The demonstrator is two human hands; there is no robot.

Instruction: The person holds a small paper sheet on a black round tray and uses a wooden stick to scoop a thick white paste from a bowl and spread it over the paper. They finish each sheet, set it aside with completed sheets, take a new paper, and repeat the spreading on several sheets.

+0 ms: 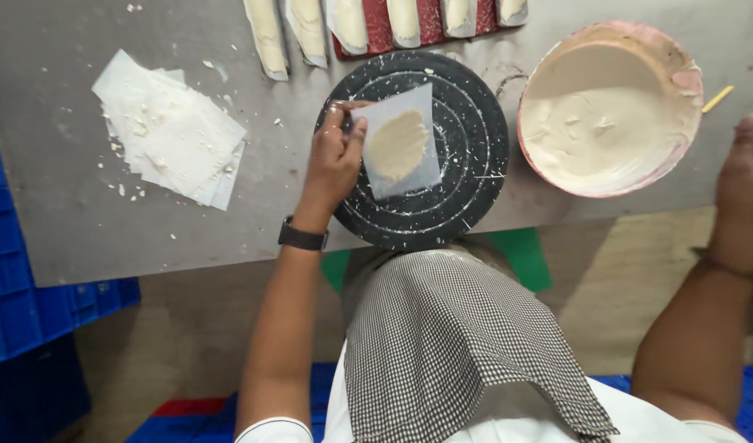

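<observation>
Translucent sheet with a beige paste smear, centre frame, flat on black round disc. Pinched at its upper-left corner by left hand, probably for steadying. Right hand at right edge, grip not discernible. Paste bowl upper right; spare sheets upper left; filled rolls along top.

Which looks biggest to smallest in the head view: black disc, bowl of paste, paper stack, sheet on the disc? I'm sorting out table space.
1. Black disc and bowl: nearly alike, disc maybe slightly wider, so unranked.
2. Paper stack.
3. Sheet, pinched by the left hand.
</observation>
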